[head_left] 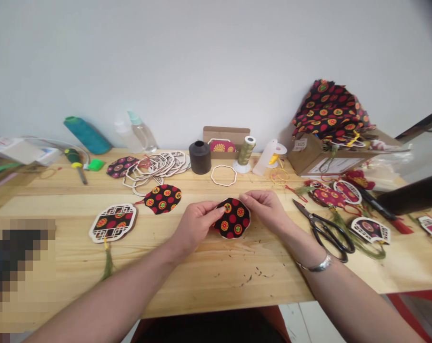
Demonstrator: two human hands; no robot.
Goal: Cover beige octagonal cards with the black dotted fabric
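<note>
Between my hands is a black patterned fabric piece [233, 221] with red and yellow motifs, a pale rim showing along its lower and right edge. My left hand [201, 221] pinches its left side, thumb on top. At its upper right edge, my right hand [260, 207] grips it with thumb and fingers together. Left of my hands lies another black patterned fabric piece [163, 198]. A finished-looking ornament [113, 222] with a lattice frame and green tassel is farther left. Beyond my hands, a thin pale wooden frame [223, 175] rests flat on the table.
Black-handled scissors [328, 231] lie right of my right forearm, near several ornaments [335, 194]. Stacked wooden frames [165, 164], a black cone [200, 158], a thread spool [246, 151] and a white bottle [265, 158] line the back. A cardboard box [308, 155] holds patterned fabric.
</note>
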